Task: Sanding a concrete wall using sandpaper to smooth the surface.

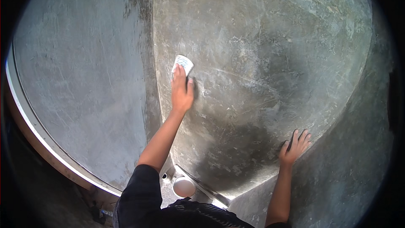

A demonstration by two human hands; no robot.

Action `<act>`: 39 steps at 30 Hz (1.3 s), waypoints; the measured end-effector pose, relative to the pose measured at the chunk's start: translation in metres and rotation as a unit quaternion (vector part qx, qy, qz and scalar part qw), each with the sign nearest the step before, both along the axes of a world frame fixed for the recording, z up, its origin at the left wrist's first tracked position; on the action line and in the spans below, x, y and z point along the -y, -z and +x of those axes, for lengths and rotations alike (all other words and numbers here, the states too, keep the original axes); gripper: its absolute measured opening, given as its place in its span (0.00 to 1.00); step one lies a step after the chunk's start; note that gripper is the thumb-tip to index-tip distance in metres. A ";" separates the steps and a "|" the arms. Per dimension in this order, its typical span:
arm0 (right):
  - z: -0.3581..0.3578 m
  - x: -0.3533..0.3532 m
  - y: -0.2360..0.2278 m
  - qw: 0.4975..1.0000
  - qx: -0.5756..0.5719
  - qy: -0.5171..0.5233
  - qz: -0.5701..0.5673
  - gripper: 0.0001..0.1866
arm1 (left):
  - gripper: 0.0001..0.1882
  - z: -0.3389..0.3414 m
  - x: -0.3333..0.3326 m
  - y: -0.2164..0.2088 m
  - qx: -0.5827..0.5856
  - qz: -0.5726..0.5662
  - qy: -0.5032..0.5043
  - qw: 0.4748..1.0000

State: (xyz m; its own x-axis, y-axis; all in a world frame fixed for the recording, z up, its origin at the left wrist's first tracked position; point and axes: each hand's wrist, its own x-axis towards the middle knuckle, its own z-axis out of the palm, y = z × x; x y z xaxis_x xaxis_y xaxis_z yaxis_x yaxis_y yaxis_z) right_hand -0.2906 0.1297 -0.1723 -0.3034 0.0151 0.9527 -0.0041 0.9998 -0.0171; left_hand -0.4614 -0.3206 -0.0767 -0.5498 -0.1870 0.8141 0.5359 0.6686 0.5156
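Observation:
My left hand (181,96) reaches up and presses a small piece of sandpaper (185,62) against the grey plastered wall (253,63). The sheet's white backing with blue print faces me, and its rough side is hidden against the wall. My fingers lie over its lower part, close to the corner with the left-hand wall. Lower down on the right, my right hand (295,148) rests on the same wall with its fingers spread. It holds nothing and lies close to the right-hand corner.
A bluish-grey wall (80,84) with a darker strip along the corner adjoins on the left, bordered by a white edge (40,133). Another grey wall (337,173) adjoins on the right. Below stands a round bucket (174,185). Small clutter (104,213) lies at the lower left.

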 end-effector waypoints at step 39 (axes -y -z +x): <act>-0.001 -0.003 0.002 1.000 0.003 0.000 0.008 0.34 | 0.36 -0.002 -0.004 0.022 0.013 0.031 -0.019 0.999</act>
